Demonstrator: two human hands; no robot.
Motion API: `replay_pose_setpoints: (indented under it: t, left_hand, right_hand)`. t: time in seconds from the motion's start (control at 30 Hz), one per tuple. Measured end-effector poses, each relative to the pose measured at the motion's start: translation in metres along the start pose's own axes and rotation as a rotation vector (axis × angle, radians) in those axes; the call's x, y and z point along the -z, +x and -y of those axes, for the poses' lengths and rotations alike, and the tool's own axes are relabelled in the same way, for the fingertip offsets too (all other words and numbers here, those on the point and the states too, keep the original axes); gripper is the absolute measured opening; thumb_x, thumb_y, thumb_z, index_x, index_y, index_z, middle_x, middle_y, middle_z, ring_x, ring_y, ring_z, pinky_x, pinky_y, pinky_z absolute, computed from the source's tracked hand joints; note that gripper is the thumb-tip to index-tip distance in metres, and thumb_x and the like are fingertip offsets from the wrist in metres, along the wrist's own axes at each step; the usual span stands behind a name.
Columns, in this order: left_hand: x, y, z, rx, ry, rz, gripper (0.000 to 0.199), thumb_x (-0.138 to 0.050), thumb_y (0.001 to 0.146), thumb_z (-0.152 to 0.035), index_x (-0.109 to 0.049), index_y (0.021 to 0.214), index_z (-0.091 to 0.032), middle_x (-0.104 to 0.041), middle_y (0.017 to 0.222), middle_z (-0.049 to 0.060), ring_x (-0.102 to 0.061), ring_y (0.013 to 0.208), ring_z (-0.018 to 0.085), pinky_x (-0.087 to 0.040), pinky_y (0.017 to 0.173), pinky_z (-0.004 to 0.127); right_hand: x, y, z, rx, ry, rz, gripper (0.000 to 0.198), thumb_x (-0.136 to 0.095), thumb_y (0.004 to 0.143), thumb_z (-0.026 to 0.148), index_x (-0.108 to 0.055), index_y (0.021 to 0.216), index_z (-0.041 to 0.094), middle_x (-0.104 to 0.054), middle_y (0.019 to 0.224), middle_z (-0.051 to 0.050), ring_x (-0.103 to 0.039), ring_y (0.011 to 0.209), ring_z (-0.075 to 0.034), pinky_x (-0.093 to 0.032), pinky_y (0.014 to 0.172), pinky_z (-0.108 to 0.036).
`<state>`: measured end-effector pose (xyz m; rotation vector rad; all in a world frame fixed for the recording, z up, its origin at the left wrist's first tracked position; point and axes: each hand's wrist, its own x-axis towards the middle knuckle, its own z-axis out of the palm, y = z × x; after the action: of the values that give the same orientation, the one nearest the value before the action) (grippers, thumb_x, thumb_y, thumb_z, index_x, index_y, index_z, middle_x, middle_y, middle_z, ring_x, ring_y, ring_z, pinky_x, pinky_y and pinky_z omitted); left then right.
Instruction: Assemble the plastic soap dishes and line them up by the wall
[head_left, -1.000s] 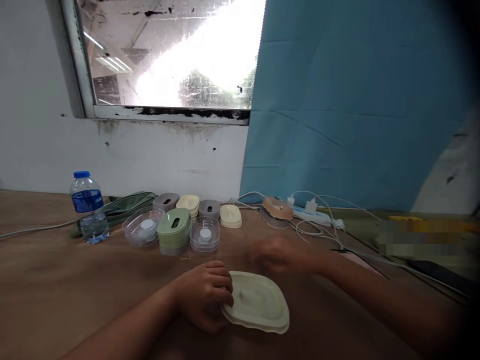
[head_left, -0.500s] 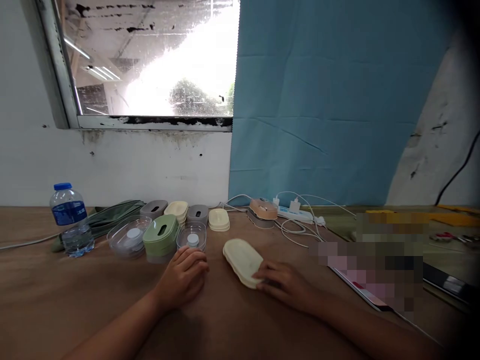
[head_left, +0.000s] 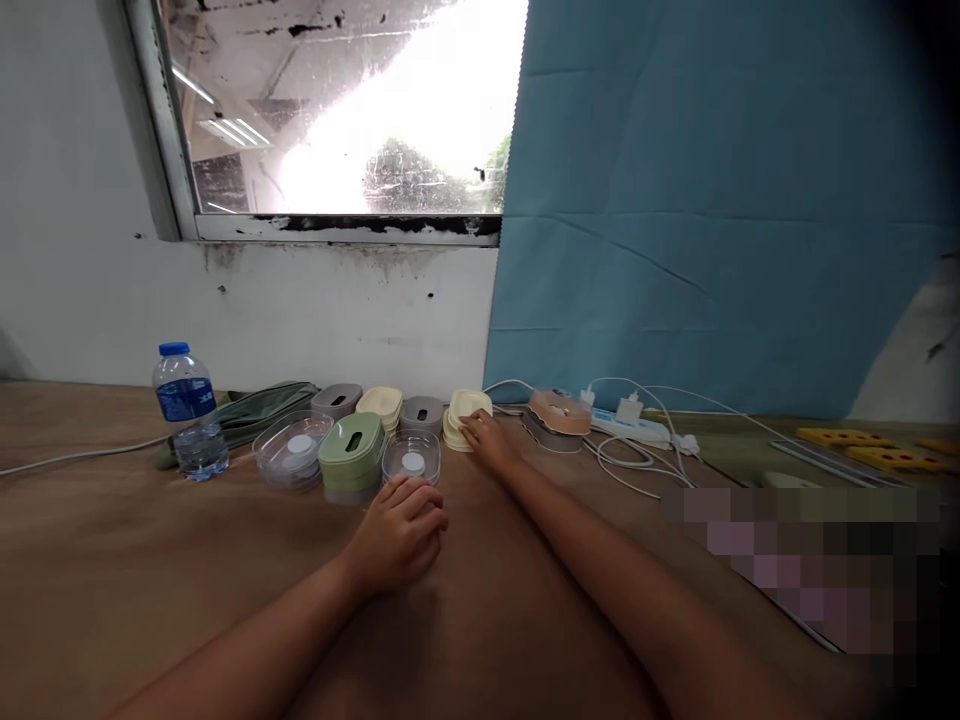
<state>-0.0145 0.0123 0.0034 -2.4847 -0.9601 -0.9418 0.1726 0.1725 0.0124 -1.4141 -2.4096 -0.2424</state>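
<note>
My right hand (head_left: 487, 440) reaches toward the wall, its fingers gripping the edge of a cream plastic lid (head_left: 470, 402). The lid sits on or just over a small stack of similar cream pieces (head_left: 454, 436). My left hand (head_left: 405, 532) rests on the brown table with its fingers loosely curled; nothing shows in it. Just beyond its fingers stands a clear plastic container (head_left: 411, 458) with a white round knob inside. Left of that are a green box (head_left: 350, 452) with a slotted lid and a wider clear container (head_left: 289, 455).
Behind stand two grey slotted lids (head_left: 422, 412) and a cream stack (head_left: 380, 403). A water bottle (head_left: 187, 410) and a green pouch (head_left: 259, 415) are at the left. An orange-topped box (head_left: 560, 412), a white power strip (head_left: 630, 428) and looped cables (head_left: 630, 460) lie to the right.
My right hand has carried the cream lid from the table's middle forward and left to the cream stack. My left hand stays by the clear container. The view has turned slightly left.
</note>
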Motion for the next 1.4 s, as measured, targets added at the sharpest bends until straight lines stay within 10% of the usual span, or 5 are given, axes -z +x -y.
replay_pose_setpoints:
  t: [0.57,1.0,1.4]
  left_hand:
    - [-0.001,-0.001,0.001,0.013,-0.034,0.053,0.013,-0.047,0.074,-0.015,-0.058,0.079,-0.021,-0.059,0.089,0.002,-0.050,0.094,0.019,-0.031,0.090,0.037]
    - [-0.007,0.002,-0.004,-0.142,-0.162,0.198,0.011,-0.048,0.066,-0.013,-0.057,0.069,-0.019,-0.054,0.067,0.001,-0.044,0.065,0.014,-0.033,0.064,0.029]
    - [-0.010,-0.002,0.004,-0.199,-0.091,0.232,0.008,-0.047,0.068,-0.014,-0.054,0.070,-0.019,-0.053,0.068,0.000,-0.044,0.063,0.013,-0.032,0.061,0.028]
  right_hand:
    - [-0.016,-0.012,0.003,-0.147,-0.037,-0.193,0.046,-0.050,0.078,0.040,-0.048,0.118,0.019,-0.045,0.125,-0.010,-0.050,0.102,-0.026,-0.038,0.086,-0.034]
    - [0.004,-0.039,-0.101,-0.486,-0.024,-0.588,0.071,-0.058,0.071,0.045,-0.031,0.131,0.019,-0.020,0.140,-0.017,-0.020,0.125,-0.037,-0.021,0.097,-0.052]
    - [-0.018,-0.039,-0.135,-0.568,0.238,-0.768,0.051,-0.061,0.067,0.036,-0.054,0.113,0.015,-0.034,0.124,-0.015,-0.034,0.117,-0.034,-0.029,0.097,-0.046]
